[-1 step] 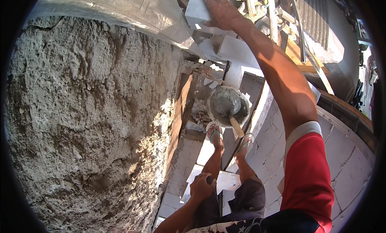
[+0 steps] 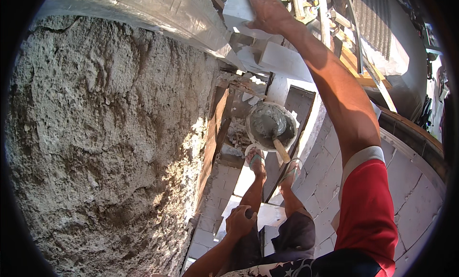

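At twelve o'clock, the right hand (image 2: pixel 270 13) grips a white block (image 2: pixel 237 10), apparently positioning it; the next move calls for steadiness. Toward six, whether the left hand (image 2: pixel 240 223) grips anything, I cannot tell. Between sits a bucket (image 2: pixel 293 123) with a trowel (image 2: pixel 281 150).

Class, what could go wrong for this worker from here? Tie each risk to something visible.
The white block under the right hand might shift or drop if poorly supported; open sandals would give little protection. The trowel's wooden handle juts over the rim of the bucket near the feet, so a step could knock it.
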The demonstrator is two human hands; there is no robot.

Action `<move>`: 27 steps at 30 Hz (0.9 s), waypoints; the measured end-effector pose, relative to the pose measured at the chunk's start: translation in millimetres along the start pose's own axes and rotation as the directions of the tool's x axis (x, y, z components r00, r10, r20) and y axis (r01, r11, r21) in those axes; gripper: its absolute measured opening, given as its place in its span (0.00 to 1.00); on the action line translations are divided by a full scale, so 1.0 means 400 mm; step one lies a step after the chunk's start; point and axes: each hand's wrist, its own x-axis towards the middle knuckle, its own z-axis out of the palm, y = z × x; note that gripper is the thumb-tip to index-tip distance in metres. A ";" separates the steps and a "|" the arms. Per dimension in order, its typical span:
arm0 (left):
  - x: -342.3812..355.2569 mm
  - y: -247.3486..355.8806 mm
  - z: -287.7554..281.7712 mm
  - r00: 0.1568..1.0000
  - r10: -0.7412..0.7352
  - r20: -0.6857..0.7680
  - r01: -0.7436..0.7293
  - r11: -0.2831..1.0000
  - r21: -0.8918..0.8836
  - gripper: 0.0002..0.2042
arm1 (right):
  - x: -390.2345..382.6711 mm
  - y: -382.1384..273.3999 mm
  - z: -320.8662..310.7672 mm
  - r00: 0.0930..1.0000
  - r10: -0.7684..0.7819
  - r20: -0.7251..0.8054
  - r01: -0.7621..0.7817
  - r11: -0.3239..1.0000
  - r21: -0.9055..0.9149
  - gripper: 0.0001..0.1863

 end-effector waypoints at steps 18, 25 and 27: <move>-0.082 0.074 -0.091 0.961 0.265 -0.073 -0.202 0.502 -0.841 0.56 | -1.281 -0.416 -0.237 0.710 0.334 0.620 -0.608 -0.152 0.779 0.65; -0.147 -0.146 0.208 0.939 -0.028 -0.342 -0.230 0.686 -0.691 0.48 | -1.535 -0.296 0.440 0.732 0.470 0.493 -0.649 0.701 0.296 0.30; -0.048 -0.234 0.289 0.909 0.038 -0.414 -0.247 0.851 -0.464 0.50 | -1.549 -0.287 0.554 0.714 0.451 0.535 -0.657 0.697 0.288 0.25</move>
